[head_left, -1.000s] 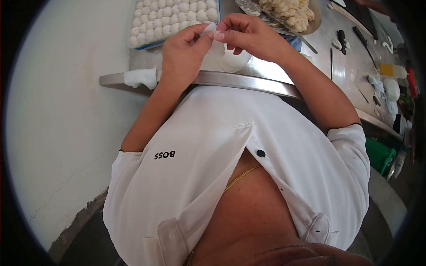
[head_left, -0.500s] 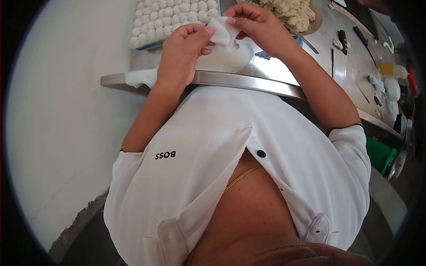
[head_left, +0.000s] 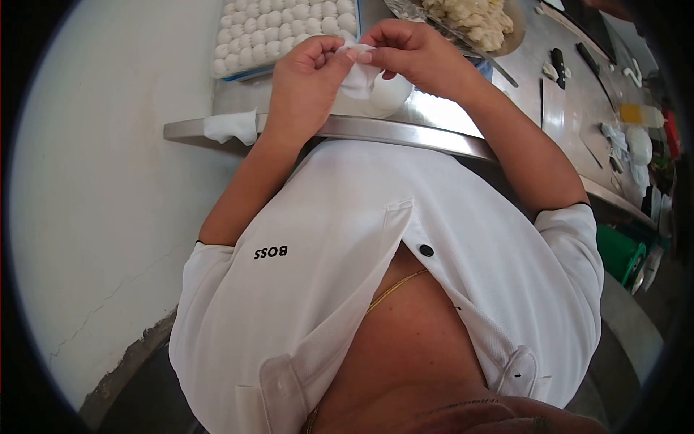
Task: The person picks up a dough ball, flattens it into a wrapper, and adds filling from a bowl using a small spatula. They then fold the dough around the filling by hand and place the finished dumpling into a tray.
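Steel edge (head_left: 405, 134) near, hands (head_left: 307, 87) (head_left: 423, 61) pinching white sheet (head_left: 358, 83)

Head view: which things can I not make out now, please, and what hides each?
All in the head view:
- Sheet: filling, if any; left hand and right hand cover it.
- White round thing: partly behind sheet and fingers.
- Tray and bowl: far ends cut off by top edge.
- Blue thing: mostly behind right forearm.
- Far-right things: too small, blurred.
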`<state>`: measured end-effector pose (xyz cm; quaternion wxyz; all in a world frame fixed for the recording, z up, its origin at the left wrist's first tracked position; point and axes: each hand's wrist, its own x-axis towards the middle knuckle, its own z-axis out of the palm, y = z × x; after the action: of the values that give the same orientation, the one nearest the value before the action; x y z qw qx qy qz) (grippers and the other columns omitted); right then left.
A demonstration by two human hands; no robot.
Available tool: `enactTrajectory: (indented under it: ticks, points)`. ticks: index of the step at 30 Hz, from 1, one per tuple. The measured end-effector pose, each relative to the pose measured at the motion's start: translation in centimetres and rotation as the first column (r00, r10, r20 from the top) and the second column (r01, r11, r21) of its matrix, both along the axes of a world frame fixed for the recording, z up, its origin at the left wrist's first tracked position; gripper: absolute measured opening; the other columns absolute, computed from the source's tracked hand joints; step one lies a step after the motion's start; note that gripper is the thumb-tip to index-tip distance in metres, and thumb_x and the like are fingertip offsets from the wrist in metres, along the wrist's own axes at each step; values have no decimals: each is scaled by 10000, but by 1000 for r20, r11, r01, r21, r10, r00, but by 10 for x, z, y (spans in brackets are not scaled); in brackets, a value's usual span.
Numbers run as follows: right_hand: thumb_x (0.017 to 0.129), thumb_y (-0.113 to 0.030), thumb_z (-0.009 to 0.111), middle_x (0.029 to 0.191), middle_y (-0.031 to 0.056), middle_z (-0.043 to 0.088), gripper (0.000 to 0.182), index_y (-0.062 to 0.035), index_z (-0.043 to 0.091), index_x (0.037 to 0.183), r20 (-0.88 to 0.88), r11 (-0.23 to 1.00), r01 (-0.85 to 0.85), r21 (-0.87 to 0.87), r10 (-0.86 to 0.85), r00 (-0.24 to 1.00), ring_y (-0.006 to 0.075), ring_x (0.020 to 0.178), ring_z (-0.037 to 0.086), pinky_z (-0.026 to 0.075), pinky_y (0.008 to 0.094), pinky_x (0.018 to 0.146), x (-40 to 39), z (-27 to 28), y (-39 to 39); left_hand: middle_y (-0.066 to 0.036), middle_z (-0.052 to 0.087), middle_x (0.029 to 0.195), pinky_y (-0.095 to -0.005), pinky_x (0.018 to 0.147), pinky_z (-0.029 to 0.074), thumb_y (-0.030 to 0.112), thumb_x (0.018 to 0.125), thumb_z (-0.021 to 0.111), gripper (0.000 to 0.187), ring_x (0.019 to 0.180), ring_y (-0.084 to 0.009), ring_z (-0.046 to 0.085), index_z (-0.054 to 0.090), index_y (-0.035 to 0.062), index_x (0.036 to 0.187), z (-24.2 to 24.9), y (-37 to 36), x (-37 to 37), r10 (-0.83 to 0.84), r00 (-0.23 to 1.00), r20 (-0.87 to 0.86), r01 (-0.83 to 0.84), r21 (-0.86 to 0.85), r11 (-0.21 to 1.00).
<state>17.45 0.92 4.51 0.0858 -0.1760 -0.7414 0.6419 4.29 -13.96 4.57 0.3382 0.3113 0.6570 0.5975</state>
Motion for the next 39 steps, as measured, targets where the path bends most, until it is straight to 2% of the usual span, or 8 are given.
enactTrajectory:
  ticks: [6,9,12,15,17,24,26,39]
  points:
    - [957,-154,596,875,17,640,137,-37,653,998,39,970,122,-208,-117,992,113,772,606,525,263,699,-5,-7,20,-27,652,910,-212,702,483,105,907,713,259,786,-65,581,643,-58,1095,1,0,-4,32,999,-42,-34,-44,998]
    - [946,-158,606,865,23,638,124,-44,651,969,-34,854,56,-518,-86,996,133,770,617,526,277,724,-8,-9,15,-33,666,912,-215,678,475,88,912,697,225,780,-73,588,648,-46,1087,-6,-1,-5,54,972,227,-75,86,993]
    - [923,-219,643,942,-1,653,295,-23,631,1144,-48,912,48,-407,-74,996,105,860,618,514,262,756,-3,-4,11,-27,669,901,-219,661,470,87,920,683,198,781,-83,595,653,-30,1076,-6,-7,-11,36,977,211,-54,80,995]
    - [922,-232,651,959,6,656,327,-13,621,1163,-81,955,7,-297,-32,996,105,874,616,515,265,761,-2,1,10,-18,664,887,-212,663,461,100,919,690,207,773,-71,582,659,-20,1085,3,-2,0,10,982,190,-27,83,996]
    - [922,-235,651,958,10,656,326,-18,625,1164,-61,976,18,-218,-32,998,105,873,615,514,264,763,-3,-2,6,-13,656,884,-202,680,454,110,912,704,222,769,-55,564,663,-15,1091,13,-4,5,19,995,-97,-27,-86,996]
    - [933,-237,642,941,0,653,235,-53,670,1076,12,974,142,-178,-142,990,91,868,603,508,259,770,-6,-4,14,-36,670,872,-227,719,488,112,915,684,220,782,-82,590,655,-49,1062,-1,-2,3,87,991,-105,-85,26,996]
    - [952,-172,608,858,21,638,133,-47,652,958,-23,940,140,-312,-155,988,132,785,618,521,278,727,-10,-10,19,-74,664,990,-271,824,517,79,921,671,235,885,-137,638,600,-45,1107,-8,-3,-7,41,940,339,-97,150,984]
    - [959,-151,610,883,-1,650,144,-29,663,1013,-124,973,-29,-228,0,992,92,807,600,497,247,736,-2,4,13,-74,656,959,-269,756,526,172,870,765,389,824,-120,633,564,-54,1116,3,7,-6,-54,953,298,36,68,997]
